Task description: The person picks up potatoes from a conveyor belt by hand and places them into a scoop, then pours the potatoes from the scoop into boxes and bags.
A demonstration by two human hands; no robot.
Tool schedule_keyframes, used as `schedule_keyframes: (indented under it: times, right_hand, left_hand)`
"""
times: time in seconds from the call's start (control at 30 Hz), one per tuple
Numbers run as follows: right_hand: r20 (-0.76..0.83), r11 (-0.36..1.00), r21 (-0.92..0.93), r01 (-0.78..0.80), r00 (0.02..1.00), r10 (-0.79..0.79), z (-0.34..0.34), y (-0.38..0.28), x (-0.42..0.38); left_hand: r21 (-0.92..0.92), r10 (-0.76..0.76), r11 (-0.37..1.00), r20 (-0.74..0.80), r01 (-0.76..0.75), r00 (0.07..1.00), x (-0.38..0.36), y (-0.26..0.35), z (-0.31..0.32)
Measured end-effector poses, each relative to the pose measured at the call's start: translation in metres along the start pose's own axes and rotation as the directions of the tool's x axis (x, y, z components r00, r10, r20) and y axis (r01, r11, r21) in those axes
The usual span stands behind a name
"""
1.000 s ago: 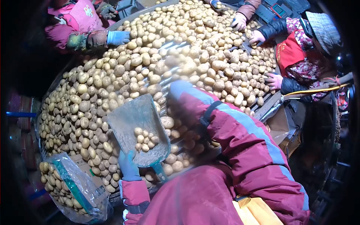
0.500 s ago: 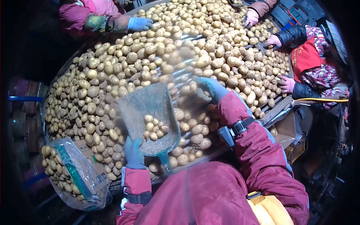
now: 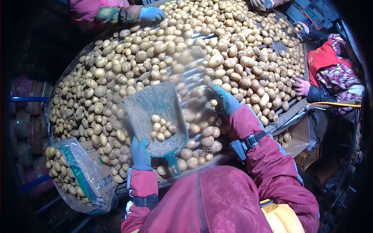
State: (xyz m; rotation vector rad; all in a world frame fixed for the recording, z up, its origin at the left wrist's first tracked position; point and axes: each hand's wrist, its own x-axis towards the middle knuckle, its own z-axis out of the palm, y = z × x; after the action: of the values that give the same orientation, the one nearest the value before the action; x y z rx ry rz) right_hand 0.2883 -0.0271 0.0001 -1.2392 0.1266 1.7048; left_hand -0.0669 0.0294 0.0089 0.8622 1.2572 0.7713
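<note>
A grey-green dustpan-like scoop (image 3: 163,101) with a short handle lies over the potatoes in front of me, holding a small cluster of little potatoes (image 3: 161,128). My left hand (image 3: 140,156), in a blue glove, grips its lower left edge, thumb over the rim. To the right of the scoop, my gloved right hand (image 3: 226,99) reaches low over the heap, fingers stretched out and somewhat blurred. One small potato (image 3: 213,103) shows beside its fingers, apart from the heap. Under and between the hands are metal rollers (image 3: 190,87), partly covered by potatoes.
Potatoes (image 3: 93,93) cover the large sorting table. A plastic-lined carton (image 3: 79,174) of potatoes stands at its left front corner. Co-workers' gloved hands (image 3: 152,14) (image 3: 301,86) work at the far and right edges. A yellow cable (image 3: 338,104) and an open box (image 3: 297,134) are at right.
The view has shifted slightly. My right hand has moved a little, and a small potato now shows apart beside it. At the right, co-workers' hands have drawn back from the potatoes. My left hand stays on the scoop.
</note>
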Motion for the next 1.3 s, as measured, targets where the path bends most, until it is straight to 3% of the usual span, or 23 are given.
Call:
schedule_keyframes:
  times: [0.17,0.23,0.3,0.37,0.47,0.53,0.6,0.63,0.73,0.83,0.97,1.07,1.13,1.2,1.23,1.27,1.3]
  right_hand:
    - [0.129,0.991,0.126,-0.039,0.991,0.022,-0.004,-0.002,-0.009]
    - [0.028,0.986,0.161,0.052,0.998,-0.057,0.016,0.001,-0.021]
    - [-0.005,0.990,0.066,0.124,0.992,-0.124,0.011,0.006,-0.014]
    - [0.049,0.972,-0.157,0.175,0.984,-0.170,-0.017,0.013,0.012]
    - [0.122,0.904,-0.318,0.287,0.958,-0.261,-0.024,0.004,0.010]
    - [0.106,0.713,-0.516,0.475,0.861,-0.498,-0.029,0.006,0.027]
    - [-0.032,0.768,-0.518,0.376,0.889,-0.457,-0.022,-0.008,0.047]
    - [0.016,0.594,-0.629,0.501,0.773,-0.634,-0.018,-0.008,0.063]
    - [0.211,0.257,-0.818,0.514,0.685,-0.697,0.009,-0.018,0.096]
    - [0.205,-0.109,-0.978,0.176,0.746,-0.633,0.050,-0.024,0.111]
    - [0.086,-0.237,-0.971,-0.014,0.910,-0.405,0.094,-0.035,0.092]
    - [0.222,-0.263,-0.957,0.122,0.891,-0.395,0.071,-0.037,0.114]
    - [0.227,-0.192,-0.970,0.147,0.828,-0.513,0.058,-0.025,0.115]
    - [0.204,0.067,-0.952,0.298,0.784,-0.587,0.040,-0.021,0.108]
    - [0.036,0.453,-0.849,0.270,0.887,-0.461,0.049,-0.032,0.077]
    - [0.165,0.716,-0.575,0.396,0.913,-0.373,0.001,-0.032,0.103]
    - [0.108,0.838,-0.446,0.313,0.949,-0.296,0.002,-0.038,0.073]
  left_hand:
    - [-0.013,0.016,1.000,-0.008,-0.016,1.000,0.001,-0.005,-0.013]
    - [-0.023,0.012,1.000,-0.022,-0.012,1.000,0.000,-0.004,-0.014]
    - [-0.022,0.004,1.000,-0.024,-0.004,1.000,-0.002,-0.002,-0.013]
    - [-0.008,0.001,1.000,-0.026,-0.001,1.000,-0.001,-0.004,-0.016]
    - [-0.019,0.006,1.000,-0.041,-0.006,0.999,-0.005,-0.002,-0.015]
    - [-0.024,0.008,1.000,-0.045,-0.009,0.999,-0.006,-0.001,-0.014]
    - [-0.016,0.009,1.000,-0.044,-0.010,0.999,-0.005,-0.004,-0.015]
    - [-0.004,0.005,1.000,-0.040,-0.006,0.999,-0.004,-0.006,-0.018]
    - [-0.021,-0.020,1.000,-0.030,0.020,0.999,-0.003,-0.012,-0.024]
    - [-0.096,-0.038,0.995,-0.037,0.034,0.999,-0.007,-0.009,-0.019]
    - [-0.075,-0.009,0.997,-0.056,0.005,0.998,-0.004,-0.014,-0.024]
    - [-0.074,-0.027,0.997,-0.055,0.023,0.998,-0.003,-0.014,-0.022]
    - [-0.086,-0.038,0.996,-0.059,0.033,0.998,0.000,-0.016,-0.022]
    - [-0.121,-0.027,0.993,-0.062,0.019,0.998,0.002,-0.019,-0.024]
    - [-0.138,-0.023,0.990,-0.067,0.014,0.998,0.003,-0.021,-0.025]
    - [-0.112,-0.026,0.994,-0.072,0.018,0.997,0.003,-0.022,-0.027]
    - [-0.082,-0.032,0.996,-0.074,0.026,0.997,0.004,-0.021,-0.028]
